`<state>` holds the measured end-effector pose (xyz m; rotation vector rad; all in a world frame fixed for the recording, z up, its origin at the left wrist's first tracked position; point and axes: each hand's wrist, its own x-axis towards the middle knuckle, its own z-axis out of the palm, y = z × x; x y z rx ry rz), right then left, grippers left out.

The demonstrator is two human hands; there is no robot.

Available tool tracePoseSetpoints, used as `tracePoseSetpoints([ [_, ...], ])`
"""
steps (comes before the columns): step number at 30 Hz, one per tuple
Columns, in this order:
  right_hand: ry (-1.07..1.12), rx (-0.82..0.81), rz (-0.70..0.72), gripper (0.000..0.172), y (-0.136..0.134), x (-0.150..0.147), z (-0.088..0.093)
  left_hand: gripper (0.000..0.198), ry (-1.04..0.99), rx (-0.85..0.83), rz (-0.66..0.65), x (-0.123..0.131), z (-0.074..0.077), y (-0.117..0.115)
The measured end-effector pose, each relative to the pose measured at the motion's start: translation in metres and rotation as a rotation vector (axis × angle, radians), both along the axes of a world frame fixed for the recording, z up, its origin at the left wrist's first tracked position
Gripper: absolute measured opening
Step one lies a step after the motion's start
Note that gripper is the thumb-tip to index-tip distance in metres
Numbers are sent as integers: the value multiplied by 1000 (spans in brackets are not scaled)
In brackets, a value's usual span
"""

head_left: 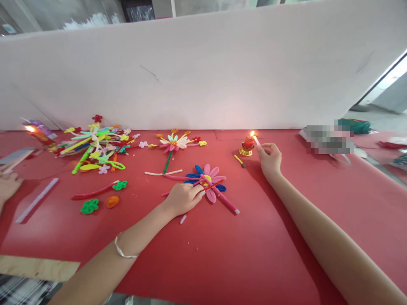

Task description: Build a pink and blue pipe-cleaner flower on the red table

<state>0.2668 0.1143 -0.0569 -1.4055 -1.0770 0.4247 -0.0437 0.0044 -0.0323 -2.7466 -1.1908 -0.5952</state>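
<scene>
My right hand (270, 160) pinches a short whitish stick, which looks like a glue stick (257, 140), its tip at the flame of a red candle (249, 143) in a gold holder. On the red table, my left hand (184, 198) has its fingers closed at the centre of a pink and blue pipe-cleaner flower (210, 195). A red piece lies across that flower by the fingertips, and a pink fuzzy stem (227, 202) slants out to the right. Behind it lies a pipe-cleaner flower with white, pink and mint petals (173, 144) and a green stem. A yellow stub with a dark end (240, 161) lies near the candle.
A heap of colourful pipe-cleaner flowers (95, 146) sits back left beside a second lit candle (40, 135). Green flower pieces (90, 206) and a pale lilac strip (37, 200) lie nearer. Another person's hand (8, 185) is at the far left. A white panel (203, 76) stands behind.
</scene>
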Motion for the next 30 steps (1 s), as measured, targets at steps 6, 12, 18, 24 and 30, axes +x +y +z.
tracePoseSetpoints([
  [6,22,10,16,28,1,0,-1,25,29,-5,8,0,1,0],
  [12,18,9,7,29,1,1,-2,24,16,-8,13,1,1,-1],
  [18,38,16,17,28,-1,-1,1,24,12,-3,-2,0,1,-1],
  [24,42,9,12,28,-1,-1,2,24,17,-5,7,0,1,0],
  [30,45,-1,-8,29,2,1,-2,24,12,-18,-2,0,1,0],
])
